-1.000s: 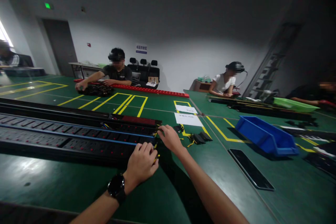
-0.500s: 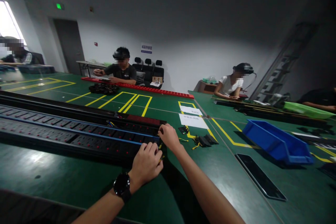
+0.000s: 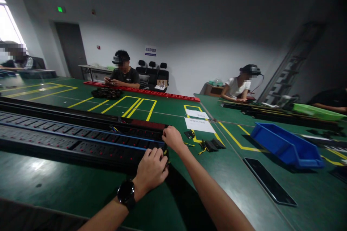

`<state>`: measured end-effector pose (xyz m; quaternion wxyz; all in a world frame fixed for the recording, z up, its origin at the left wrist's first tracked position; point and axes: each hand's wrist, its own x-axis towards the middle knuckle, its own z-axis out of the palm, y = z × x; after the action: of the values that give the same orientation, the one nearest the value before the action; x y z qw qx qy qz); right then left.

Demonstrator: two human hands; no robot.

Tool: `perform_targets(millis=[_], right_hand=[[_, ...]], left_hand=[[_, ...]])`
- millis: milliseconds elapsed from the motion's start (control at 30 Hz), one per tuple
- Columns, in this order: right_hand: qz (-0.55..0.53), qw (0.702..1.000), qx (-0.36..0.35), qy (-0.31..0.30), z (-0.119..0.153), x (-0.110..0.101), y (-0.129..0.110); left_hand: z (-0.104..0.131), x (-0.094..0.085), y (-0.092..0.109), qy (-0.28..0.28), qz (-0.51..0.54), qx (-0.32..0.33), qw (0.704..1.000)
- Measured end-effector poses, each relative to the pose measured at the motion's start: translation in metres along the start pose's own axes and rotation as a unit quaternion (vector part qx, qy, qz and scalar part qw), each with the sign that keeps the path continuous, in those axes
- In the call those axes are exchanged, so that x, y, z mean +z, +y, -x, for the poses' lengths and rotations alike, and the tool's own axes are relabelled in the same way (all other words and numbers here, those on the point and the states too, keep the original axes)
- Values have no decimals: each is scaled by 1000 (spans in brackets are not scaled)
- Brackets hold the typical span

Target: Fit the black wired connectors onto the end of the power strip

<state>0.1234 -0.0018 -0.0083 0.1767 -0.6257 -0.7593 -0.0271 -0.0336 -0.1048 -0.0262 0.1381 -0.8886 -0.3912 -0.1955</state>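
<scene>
Long black power strips (image 3: pixel 97 148) with rows of sockets, red dots and blue lines along them lie side by side on the green table. At their right end, my left hand (image 3: pixel 153 166), with a black watch on the wrist, has its fingers curled over the end of the nearest strip. Just beyond it, my right hand (image 3: pixel 172 139) is closed in a pinch at the strips' end corner; whatever its fingertips hold is hidden. Small yellow bits show between the two hands. To the right lie black parts with yellow wires (image 3: pixel 213 145).
A blue bin (image 3: pixel 287 146) and a phone (image 3: pixel 269 180) are to the right. White paper sheets (image 3: pixel 199 124) lie beyond my hands. A red slotted rail (image 3: pixel 162 94) runs along the far table edge, by a dark heap (image 3: pixel 106 92). Other people sit around the tables.
My right hand has shifted very slightly left and down; my left hand stays at the strip's end. Across the table, a person has lowered their hands and turned a little left.
</scene>
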Motion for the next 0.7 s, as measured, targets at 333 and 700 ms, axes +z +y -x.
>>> perform_targets(millis=[333,700], right_hand=[[-246,964,17,99,9,11,16],[-97,986,113,76,101,-29,137]], left_hand=[[1,0,0,16,1,8,1000],[0,-4,-1,7,10,19,1000]])
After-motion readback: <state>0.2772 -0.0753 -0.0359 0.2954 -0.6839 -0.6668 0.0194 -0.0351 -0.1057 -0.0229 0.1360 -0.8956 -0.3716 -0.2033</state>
